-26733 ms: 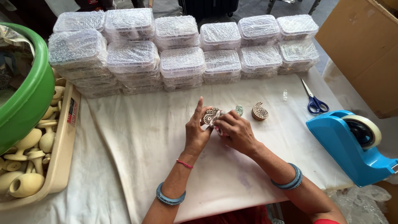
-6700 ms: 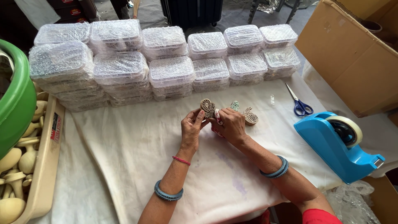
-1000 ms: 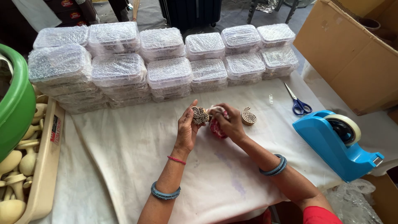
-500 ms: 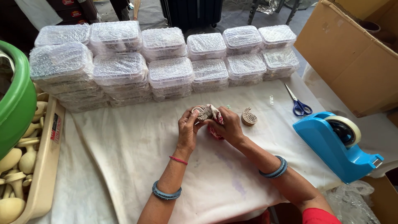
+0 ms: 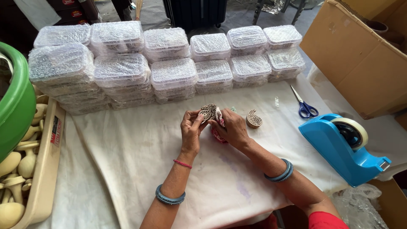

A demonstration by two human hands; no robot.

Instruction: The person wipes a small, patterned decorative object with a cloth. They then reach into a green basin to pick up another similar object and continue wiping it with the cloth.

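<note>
Change: half a second ago your left hand [image 5: 190, 127] held the carved wooden block [image 5: 208, 112] lying low, with the red-and-white cloth [image 5: 218, 127] draped over it; now the block stands more upright with its carved face clear of the cloth. A second ago the cloth was bunched below your right hand [image 5: 232, 128]; it now sits between both hands.
Meaning: judged from this, the wiping of the carved face is in progress and one pass has just come off the block.
Left hand: closed on the block, fingers at its lower edge.
Right hand: closed on the cloth, pressed just beside the block.
Block position: centre of the frame, held above the white sheet on the table [image 5: 140, 148].
Block appearance: brown wood, paisley outline, dense dark relief pattern on the face turned toward you.
Second block [image 5: 254, 118]: same shape, lying on the table just right of your right hand, not touched.
Surroundings: wrapped plastic boxes [image 5: 169, 63] stacked across the upper frame; scissors [image 5: 304, 106] and blue tape dispenser [image 5: 343, 144] at right.
</note>
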